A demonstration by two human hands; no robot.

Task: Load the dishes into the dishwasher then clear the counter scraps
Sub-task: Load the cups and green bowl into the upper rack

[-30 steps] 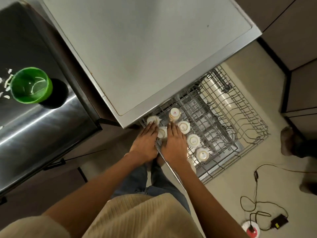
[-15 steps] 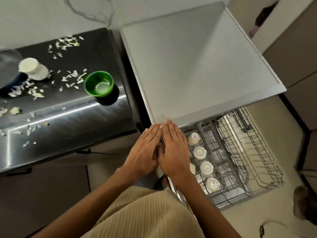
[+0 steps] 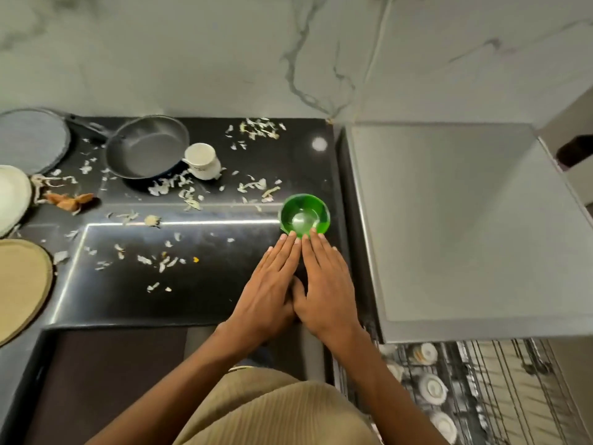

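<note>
Both flat: left hand [image 3: 268, 290], right hand [image 3: 324, 290], fingertips at one green bowl [image 3: 305, 214].

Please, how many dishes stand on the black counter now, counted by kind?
Pans: 1
Mugs: 1
Green bowls: 1
Plates or lids at the left edge: 3, grey, white, tan
Total: 6
</note>
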